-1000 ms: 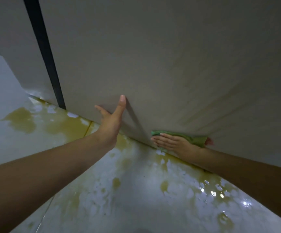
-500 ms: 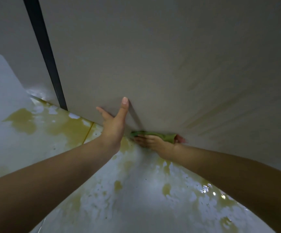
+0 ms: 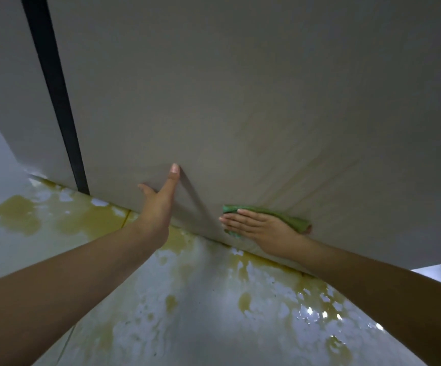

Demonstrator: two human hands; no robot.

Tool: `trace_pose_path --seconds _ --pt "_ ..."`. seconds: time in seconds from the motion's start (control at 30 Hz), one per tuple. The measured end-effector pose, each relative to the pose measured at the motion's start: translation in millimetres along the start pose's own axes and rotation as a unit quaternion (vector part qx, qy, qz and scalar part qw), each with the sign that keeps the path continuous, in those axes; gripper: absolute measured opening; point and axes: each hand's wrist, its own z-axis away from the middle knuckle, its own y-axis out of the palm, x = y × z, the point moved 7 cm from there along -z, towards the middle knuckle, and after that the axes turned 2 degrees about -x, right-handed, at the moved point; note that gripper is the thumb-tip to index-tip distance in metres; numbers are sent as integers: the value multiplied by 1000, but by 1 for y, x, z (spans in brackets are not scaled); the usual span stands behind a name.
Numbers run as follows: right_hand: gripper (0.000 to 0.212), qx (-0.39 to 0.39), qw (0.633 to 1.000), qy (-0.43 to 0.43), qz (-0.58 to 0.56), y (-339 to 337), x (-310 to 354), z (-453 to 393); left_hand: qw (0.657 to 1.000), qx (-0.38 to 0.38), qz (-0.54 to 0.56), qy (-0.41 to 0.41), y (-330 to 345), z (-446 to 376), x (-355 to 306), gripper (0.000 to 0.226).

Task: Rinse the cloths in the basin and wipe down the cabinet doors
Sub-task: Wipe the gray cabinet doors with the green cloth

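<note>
The green cloth (image 3: 275,216) sits low on the big grey cabinet door (image 3: 240,101), just above its bottom edge, and our right hand (image 3: 256,227) is flat on top of it, pinning it to the panel. Fingers there are straight and close together, pointing left, palm pressing rather than gripping; the cloth is folded into a long pad with its long axis running left to right, poking out past the fingertips at one end and past the heel of the hand at the other. Our left hand (image 3: 158,204) is near it to the left, well clear of the cloth, braced on the same door with fingers straight and together pointing up, thumb splayed out to the side, holding nothing. So the right hand is the one on the cloth, and we judge the wipe runs along that lower strip of the door.

The door face looks smooth and matt, with faint slanting damp streaks fanning up to the right of the cloth. A dark vertical gap (image 3: 55,101) splits this door from the next one on the left. Below, the pale glossy floor (image 3: 187,326) is wet, blotched with yellowish puddles and bright glints. Slippery footing, we'd say. No basin in sight.
</note>
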Motion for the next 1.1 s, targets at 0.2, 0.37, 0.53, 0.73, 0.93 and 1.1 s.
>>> trace_pose_path --seconds 0.2,0.37,0.53,0.73,0.93,1.1 --pt "61 52 995 -78 46 -20 -4 -53 1000 -27 10 10 0 -1 -5 138" --pt "60 -159 975 145 56 -95 -71 -19 1000 -18 12 -4 0 -6 -5 146" --pt "50 -228 909 315 148 -145 -130 15 999 -11 42 -7 1 -10 -4 96" --pt "51 -143 963 196 119 -93 -69 -42 999 -4 48 -8 6 -8 -8 73" --pt "57 -191 946 244 90 -118 -89 -27 998 16 51 -22 11 -3 -18 69" --pt "56 -252 883 369 141 -173 -154 -18 997 26 70 -36 12 5 -26 62"
